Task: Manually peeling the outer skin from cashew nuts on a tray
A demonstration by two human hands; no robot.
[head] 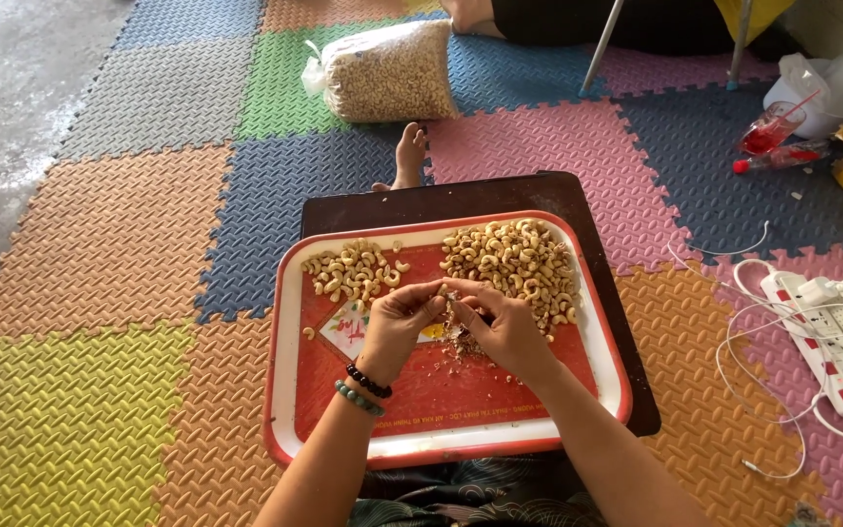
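A red tray with a white rim [285, 322] rests on a dark low table [461, 195]. Two heaps of cashew nuts lie on it: a smaller pile [353, 270] at the back left and a larger pile [519, 259] at the back right. My left hand [397, 322], with two bead bracelets on the wrist, and my right hand [504, 327] meet over the tray's middle, fingertips pinched together on one cashew nut [443, 289]. Brown skin flakes [461, 344] lie under the hands.
A clear bag of cashews [387, 70] lies on the coloured foam floor mats beyond my foot [410, 154]. A white power strip with cables [831, 332] is at the right. A plastic cup and bottle [773, 137] stand at the far right. Another person sits at the top.
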